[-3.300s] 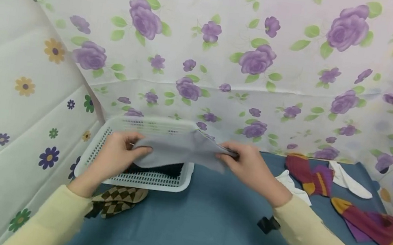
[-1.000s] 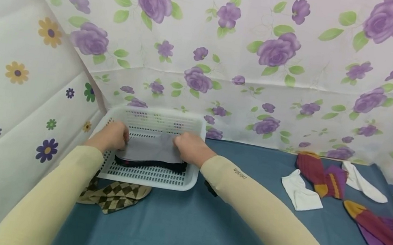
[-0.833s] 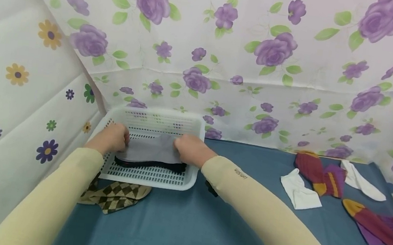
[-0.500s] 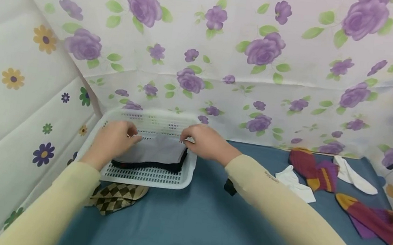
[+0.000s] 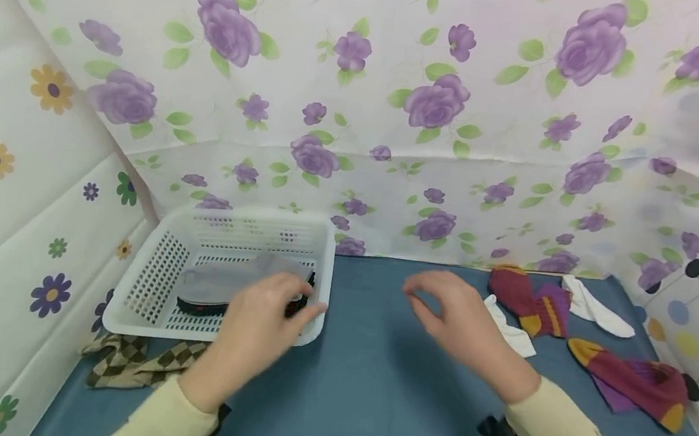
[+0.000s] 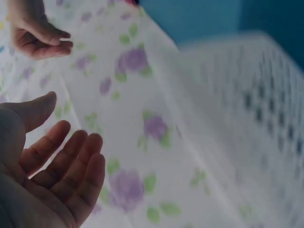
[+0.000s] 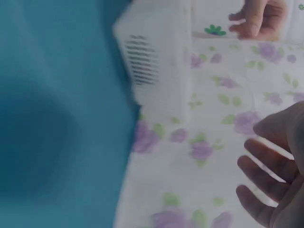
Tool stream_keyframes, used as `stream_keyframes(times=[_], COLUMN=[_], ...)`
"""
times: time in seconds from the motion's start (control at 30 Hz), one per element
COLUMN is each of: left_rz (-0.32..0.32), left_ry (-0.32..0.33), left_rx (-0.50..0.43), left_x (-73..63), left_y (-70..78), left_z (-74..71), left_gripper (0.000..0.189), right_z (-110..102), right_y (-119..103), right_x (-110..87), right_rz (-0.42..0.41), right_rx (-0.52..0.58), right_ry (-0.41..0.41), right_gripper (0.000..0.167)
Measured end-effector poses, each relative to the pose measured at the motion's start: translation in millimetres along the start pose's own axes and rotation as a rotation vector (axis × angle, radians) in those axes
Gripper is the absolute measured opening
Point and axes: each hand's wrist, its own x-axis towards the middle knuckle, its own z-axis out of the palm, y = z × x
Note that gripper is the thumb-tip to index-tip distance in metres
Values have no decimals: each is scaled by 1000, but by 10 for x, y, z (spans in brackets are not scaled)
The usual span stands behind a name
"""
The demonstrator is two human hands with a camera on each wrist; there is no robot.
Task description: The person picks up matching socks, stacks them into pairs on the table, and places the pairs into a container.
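My left hand (image 5: 257,330) hovers over the front right part of a white plastic basket (image 5: 142,280), its fingers loosely curved and holding nothing. Inside the basket lies a folded grey piece of fabric (image 5: 220,282) on top of something black (image 5: 197,307); the hand hides part of both. To the right, my right hand (image 5: 458,318) is in the air above the blue table cover, with relaxed fingers and nothing in them. Nearest to it is a white sock (image 5: 515,334), partly hidden behind the wrist. Both wrist views show relaxed, empty fingers, with the basket blurred beyond.
Brown checkered socks (image 5: 135,366) lie before the basket on the blue cover (image 5: 359,408). At the right are maroon socks with purple and yellow parts (image 5: 513,296), another such pair (image 5: 637,384) and a second white sock (image 5: 596,310). Flowered sheets (image 5: 378,200) rise behind and left.
Both hands brought the grey fabric from the air into the basket and laid it on the black item. They have let go and moved right, the right hand well away from the basket.
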Motion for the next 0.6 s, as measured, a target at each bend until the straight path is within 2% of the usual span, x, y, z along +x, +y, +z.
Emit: stream_keyframes(times=[0.13, 0.33, 0.47, 0.6], left_rz=[28, -42, -88, -166], left_ry=[-25, -130, -261, -419], left_rx=[-41, -73, -68, -75], left_x=[-167, -521, -667, -798], left_y=[167, 252, 206, 126], left_z=[231, 519, 606, 583], left_gripper=[17, 17, 19, 28], right_z=[82, 268, 395, 458], right_y=[146, 247, 326, 378], right_x=[-430, -764, -897, -1049], right_rz=[107, 146, 162, 216], right_rx=[-44, -85, -106, -125], right_ry=[60, 127, 125, 91], right_gripper=[19, 18, 20, 26])
